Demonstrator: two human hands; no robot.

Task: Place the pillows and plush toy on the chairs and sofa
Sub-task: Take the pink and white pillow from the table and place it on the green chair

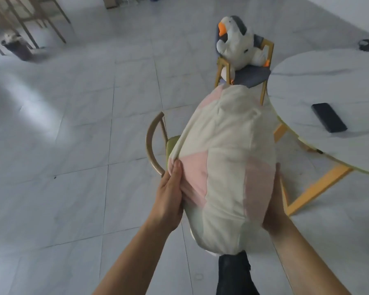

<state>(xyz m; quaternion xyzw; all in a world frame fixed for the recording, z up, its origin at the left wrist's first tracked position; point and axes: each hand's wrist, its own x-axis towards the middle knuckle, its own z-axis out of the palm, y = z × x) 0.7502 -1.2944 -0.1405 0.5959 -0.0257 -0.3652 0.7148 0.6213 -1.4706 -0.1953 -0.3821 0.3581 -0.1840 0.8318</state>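
Note:
A big cream and pink pillow [224,158] is held in front of me between both hands. My left hand [170,194] pinches its left edge, and my right hand [274,201] presses flat on its right side. Under the pillow stands a wooden chair [152,143] with a curved back and a green seat, mostly hidden. Farther off, a white plush goose [235,42] with an orange beak sits on a chair with a grey cushion [251,76].
A round white marble table [332,86] on yellow wooden legs stands at the right, with a black phone [329,117] on it. More wooden chairs [30,20] and a dark bin [19,48] are at the far left. Pale floor tiles spread across the left.

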